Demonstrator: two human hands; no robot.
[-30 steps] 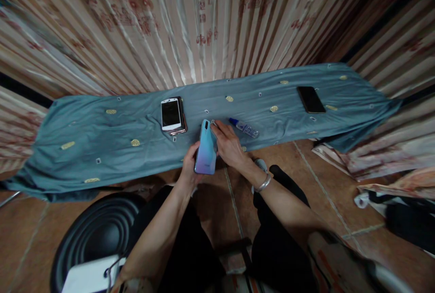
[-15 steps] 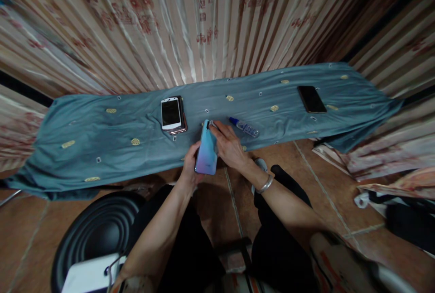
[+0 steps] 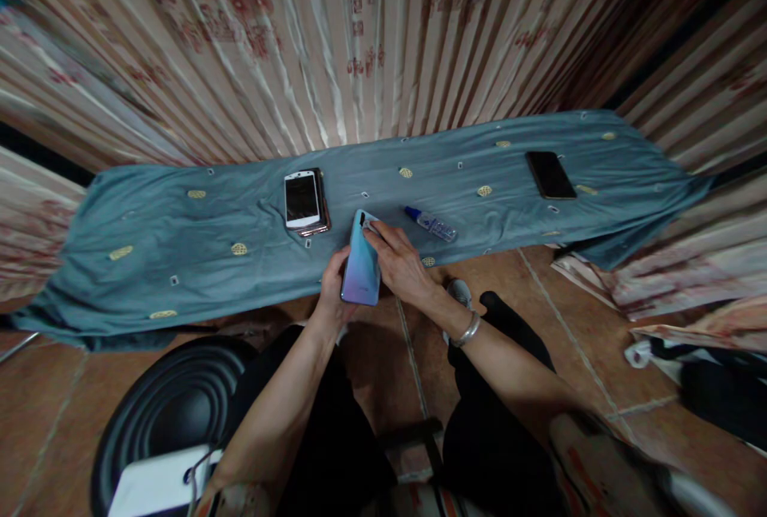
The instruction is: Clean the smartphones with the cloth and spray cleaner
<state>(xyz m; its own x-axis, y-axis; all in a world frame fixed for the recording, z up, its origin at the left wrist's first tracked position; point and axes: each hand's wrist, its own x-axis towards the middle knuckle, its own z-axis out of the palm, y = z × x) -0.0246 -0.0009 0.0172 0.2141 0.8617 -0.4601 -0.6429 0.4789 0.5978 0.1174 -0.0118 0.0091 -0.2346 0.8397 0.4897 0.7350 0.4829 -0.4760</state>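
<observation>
The blue-and-purple phone (image 3: 360, 269) is held at the middle of the near edge of the counter (image 3: 137, 221), its top end reaching over the cloth (image 3: 443, 173) and its lower end out past the edge, with its back turned up. It is gripped along its left side and lower end by the left hand (image 3: 334, 285), closed around it. The right hand (image 3: 403, 265) is laid from the right with fingers bent and bunched, the tips pressed on the back beside the camera bump; whether something small and pale is pinched under them cannot be told.

Open cloth is left along the far edge, over the whole left end, and between the bottle (image 3: 436, 225) and the black phone (image 3: 550, 175), which is laid flat toward the right end. Free movement is narrowed by the bottle, lying just right of the right hand, blue cap toward the far left, and by the white phone (image 3: 302, 199), stacked on a darker phone (image 3: 327, 217) to the left.

Faint lettering is carried low on the held phone's back, and small print on the bottle; neither can be read. Red characters and flowers are printed on the curtain (image 3: 300, 45), by which the far side is bounded. Below the near edge, a black round stool (image 3: 173, 397) is seen at the left, with a white object (image 3: 159, 481) over its near part.
</observation>
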